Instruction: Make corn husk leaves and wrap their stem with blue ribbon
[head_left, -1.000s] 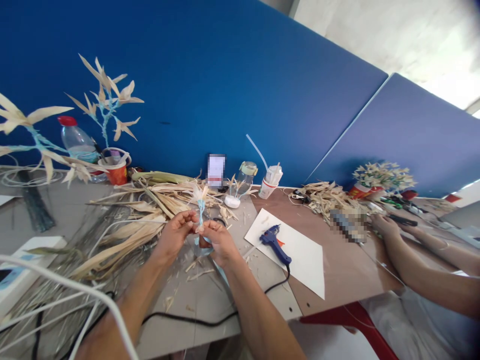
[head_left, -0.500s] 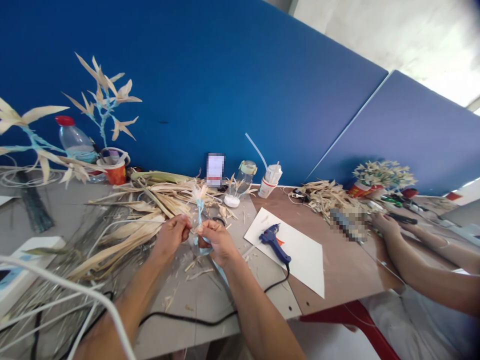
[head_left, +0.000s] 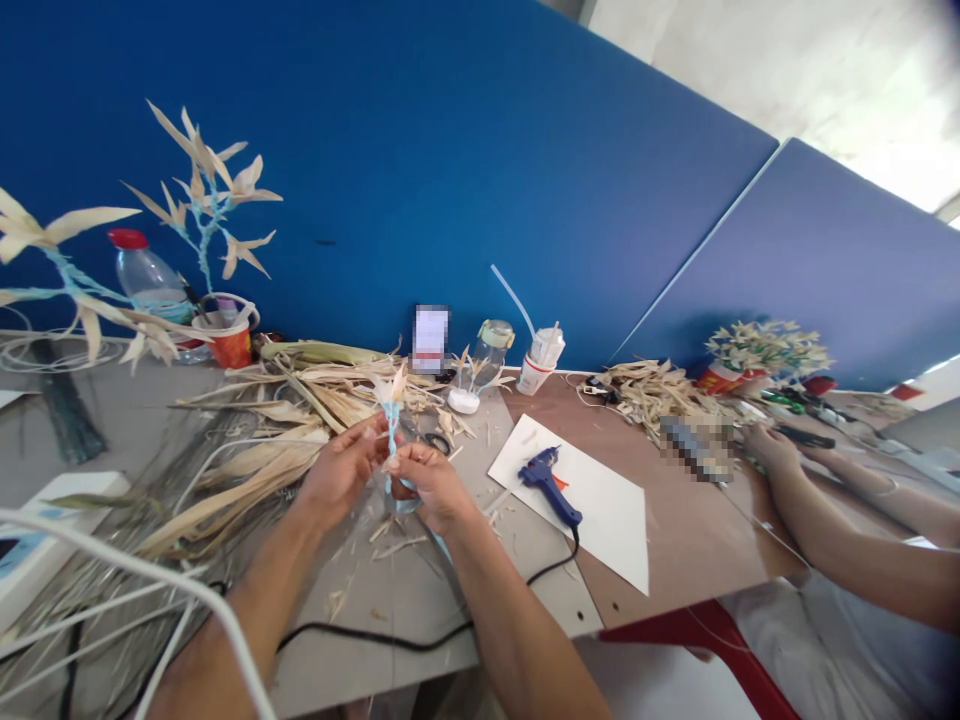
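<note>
A small flower of pale corn husk [head_left: 391, 388] stands upright on a stem wrapped in light-blue tape [head_left: 392, 424], in the middle of the head view. Thumb and forefinger of my right hand [head_left: 431, 486] pinch that stem low down. My left hand [head_left: 343, 472] is at the stem's left side with its fingers curled; whatever lies between them is hidden. Below my right fingers a brown round thing [head_left: 403, 490] with a light-blue edge shows in part. Scissors [head_left: 438, 442] lie just behind my right hand.
Dried corn husks [head_left: 300, 400] heap up to the left and behind. A blue glue gun [head_left: 551, 485] lies on a white sheet [head_left: 615, 530], its black cable running across the table front. White tubing [head_left: 187, 580] arcs at lower left. Another person's arms [head_left: 817, 500] are at right.
My left hand has moved in from beside the stem to the stem itself, its fingers uncurling a little. The flower has shifted slightly left; my right hand keeps its pinch.
</note>
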